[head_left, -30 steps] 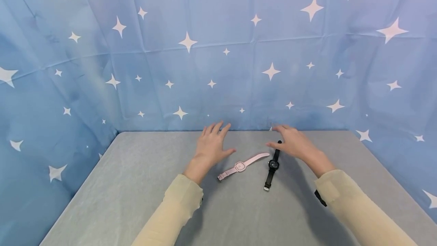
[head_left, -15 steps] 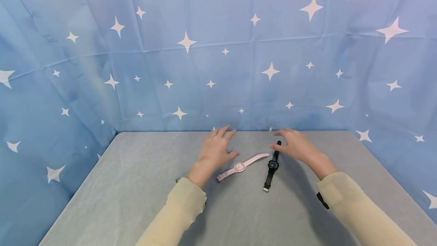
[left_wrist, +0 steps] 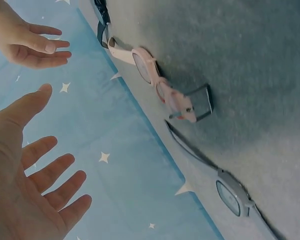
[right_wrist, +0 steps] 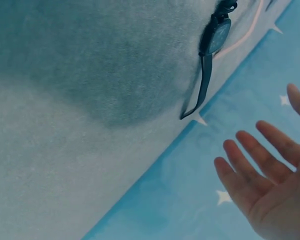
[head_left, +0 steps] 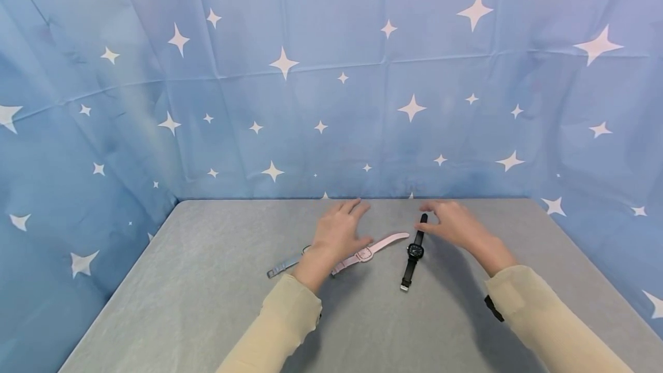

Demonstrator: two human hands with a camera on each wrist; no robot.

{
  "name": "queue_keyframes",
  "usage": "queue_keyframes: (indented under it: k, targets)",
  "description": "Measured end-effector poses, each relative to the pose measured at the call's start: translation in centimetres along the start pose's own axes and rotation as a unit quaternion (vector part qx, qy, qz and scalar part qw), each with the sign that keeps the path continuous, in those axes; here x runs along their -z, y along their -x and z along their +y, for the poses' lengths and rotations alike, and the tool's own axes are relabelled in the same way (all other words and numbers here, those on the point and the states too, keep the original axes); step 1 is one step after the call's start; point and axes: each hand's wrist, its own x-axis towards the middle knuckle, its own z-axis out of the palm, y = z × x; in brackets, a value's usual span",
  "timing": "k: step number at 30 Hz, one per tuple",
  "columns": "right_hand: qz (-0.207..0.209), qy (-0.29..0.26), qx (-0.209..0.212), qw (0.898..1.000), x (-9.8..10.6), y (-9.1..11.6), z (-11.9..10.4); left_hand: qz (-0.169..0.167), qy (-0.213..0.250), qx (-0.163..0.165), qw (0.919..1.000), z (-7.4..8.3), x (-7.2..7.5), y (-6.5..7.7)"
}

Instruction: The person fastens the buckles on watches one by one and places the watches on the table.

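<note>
A pink wristwatch (head_left: 365,254) lies slantwise on the grey table, its strap stretched out. Just right of it is a black wristwatch (head_left: 415,250), lying lengthwise. My left hand (head_left: 335,232) hovers over the pink watch's left side, fingers spread and holding nothing. Partly hidden behind that hand lies a blue-grey wristwatch (head_left: 286,266); its dial (left_wrist: 228,198) shows in the left wrist view. My right hand (head_left: 457,224) is in the air near the far end of the black watch, fingers loosely bent and apart from it.
The grey cloth-covered table (head_left: 207,304) ends at a blue curtain (head_left: 233,91) with white stars, which also rises along the left and right sides. Both forearms, in pale sleeves (head_left: 279,321), reach in from the near edge.
My left hand has moved right and a little nearer, uncovering part of the blue-grey watch. My right hand has shifted slightly right and down. The watches stay where they lay.
</note>
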Motion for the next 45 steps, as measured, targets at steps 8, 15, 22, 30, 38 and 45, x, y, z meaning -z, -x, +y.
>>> queue_keyframes:
  k: [8, 15, 22, 30, 38, 45]
  targets:
    - [0.008, 0.006, 0.007, 1.0, -0.4, 0.3, 0.5, -0.002, -0.001, -0.012, 0.9999, 0.6, -0.5, 0.2]
    - [-0.005, -0.001, -0.005, 1.0, -1.0, 0.3, 0.7, -0.006, -0.016, -0.009, 0.9998, 1.0, -1.3, 0.4]
    - [-0.014, 0.003, -0.011, 1.0, -1.7, 0.4, 0.9, -0.002, -0.003, -0.02, 0.9998, 1.0, -2.0, 0.7]
    - [-0.014, -0.001, -0.01, 1.0, -1.9, 0.7, 1.0, -0.009, -0.001, -0.029, 0.9995, 1.6, -2.4, 0.9]
    - [-0.017, -0.011, -0.02, 1.0, -2.1, 0.8, 0.8, -0.019, -0.012, -0.033, 0.9992, 2.6, -2.8, 1.2]
    - [-0.014, -0.023, -0.024, 0.999, -2.3, 1.1, 1.0, -0.026, -0.026, -0.037, 0.9986, 3.4, -3.0, 1.3]
